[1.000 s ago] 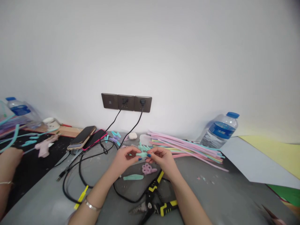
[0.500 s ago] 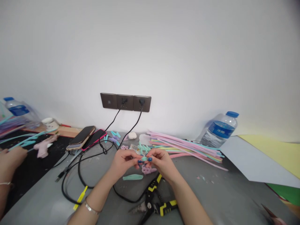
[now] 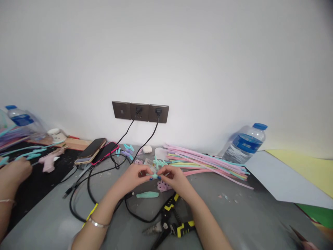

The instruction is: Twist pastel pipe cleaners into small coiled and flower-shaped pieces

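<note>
Fingertips of my left hand [image 3: 134, 178] and my right hand [image 3: 174, 178] meet over the table, both pinching a small mint-green pipe cleaner piece [image 3: 155, 176]. My fingers cover much of it. Just behind lies a cluster of mint-green pipe cleaner loops [image 3: 160, 162]. A pink looped pipe cleaner shape [image 3: 163, 186] is below my right hand. Nearer to me lies a folded mint-green pipe cleaner bundle [image 3: 147, 195]. Black-and-yellow pliers [image 3: 165, 225] rest with handles spread between my forearms.
A pile of pastel pipe cleaners [image 3: 205, 163] lies behind right, near a water bottle [image 3: 244, 144] and paper sheets [image 3: 283, 180]. Black cables [image 3: 90, 189] loop left, by two phones [image 3: 91, 151]. Another person's hand [image 3: 15, 175] holds blue pipe cleaners far left. A blurred pointed tool [image 3: 298, 233] shows at lower right.
Both my hands have shifted slightly left, still pinching the mint-green pipe cleaner piece. My left forearm now covers more of the yellow cable tie. The other person's hand has moved a little.
</note>
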Demonstrator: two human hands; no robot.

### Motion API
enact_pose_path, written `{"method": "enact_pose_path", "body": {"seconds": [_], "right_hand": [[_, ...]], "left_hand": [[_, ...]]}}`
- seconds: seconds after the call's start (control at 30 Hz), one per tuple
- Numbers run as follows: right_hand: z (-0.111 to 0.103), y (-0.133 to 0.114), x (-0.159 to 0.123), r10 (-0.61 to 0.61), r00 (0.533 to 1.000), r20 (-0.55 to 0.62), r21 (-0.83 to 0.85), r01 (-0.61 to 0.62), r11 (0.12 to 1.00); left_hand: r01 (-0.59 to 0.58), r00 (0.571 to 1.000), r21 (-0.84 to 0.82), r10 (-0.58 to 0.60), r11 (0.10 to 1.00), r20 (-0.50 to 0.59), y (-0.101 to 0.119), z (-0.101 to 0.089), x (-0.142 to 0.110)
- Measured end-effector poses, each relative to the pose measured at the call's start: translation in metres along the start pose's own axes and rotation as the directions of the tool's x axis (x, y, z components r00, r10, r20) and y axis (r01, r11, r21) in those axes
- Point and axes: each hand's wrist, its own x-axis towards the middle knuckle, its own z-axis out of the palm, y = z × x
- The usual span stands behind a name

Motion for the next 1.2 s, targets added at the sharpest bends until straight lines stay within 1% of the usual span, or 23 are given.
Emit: {"method": "enact_pose_path", "body": {"seconds": [0.03,0.1,0.17,0.3,0.37,0.47,0.57,0.63,0.73,0.83,0.93,1.03,1.1,1.2], "right_hand": [[0.001,-0.001,-0.002,0.001,0.999,0.045,-0.049,0.001,0.999],[0.004,-0.002,-0.005,0.001,0.994,0.114,-0.112,0.012,0.994],[0.006,-0.002,-0.007,-0.008,0.989,0.150,-0.147,0.030,0.989],[0.008,-0.002,-0.009,-0.021,0.984,0.176,-0.227,0.062,0.972],[0.007,-0.003,-0.009,-0.027,0.985,0.169,-0.259,0.071,0.963],[0.006,-0.004,-0.008,-0.050,0.992,0.117,-0.285,0.082,0.955],[0.002,-0.003,-0.006,-0.044,0.998,0.050,-0.252,0.055,0.966],[-0.002,-0.001,-0.004,-0.022,1.000,0.000,-0.235,0.021,0.972],[-0.008,0.001,-0.003,0.007,0.999,-0.039,-0.289,-0.018,0.957],[-0.012,0.002,-0.005,0.041,0.999,0.003,-0.369,-0.037,0.929],[-0.013,0.002,-0.010,0.090,0.994,0.065,-0.403,-0.056,0.913],[-0.014,0.003,-0.013,0.095,0.990,0.101,-0.403,-0.047,0.914],[-0.014,0.001,-0.013,0.085,0.989,0.124,-0.366,-0.034,0.930],[-0.012,-0.003,-0.010,0.027,0.992,0.120,-0.218,0.000,0.976]], "left_hand": [[0.022,0.997,0.023,-0.023,0.999,0.070,-0.001,-0.003,-0.002],[0.040,0.988,0.053,-0.048,0.998,0.144,-0.002,-0.009,-0.005],[0.046,0.982,0.059,-0.055,0.997,0.180,-0.004,-0.011,-0.007],[0.058,0.970,0.100,-0.080,0.993,0.229,-0.009,-0.012,-0.009],[0.069,0.969,0.150,-0.102,0.986,0.225,-0.011,-0.012,-0.010],[0.076,0.969,0.178,-0.115,0.981,0.217,-0.012,-0.013,-0.012],[0.086,0.967,0.176,-0.125,0.981,0.224,-0.009,-0.015,-0.014],[0.076,0.975,0.215,-0.118,0.974,0.189,-0.005,-0.017,-0.014],[0.046,0.991,0.312,-0.083,0.949,0.105,0.001,-0.018,-0.011],[0.018,0.996,0.354,-0.046,0.935,0.071,0.004,-0.015,-0.008],[-0.002,0.996,0.359,-0.029,0.934,0.082,0.004,-0.007,-0.006],[-0.008,0.995,0.357,-0.027,0.934,0.095,0.003,0.001,-0.005],[-0.013,0.995,0.341,-0.022,0.940,0.099,0.003,0.005,-0.005],[-0.037,0.998,0.278,0.019,0.960,0.064,0.005,0.012,-0.005]]}}
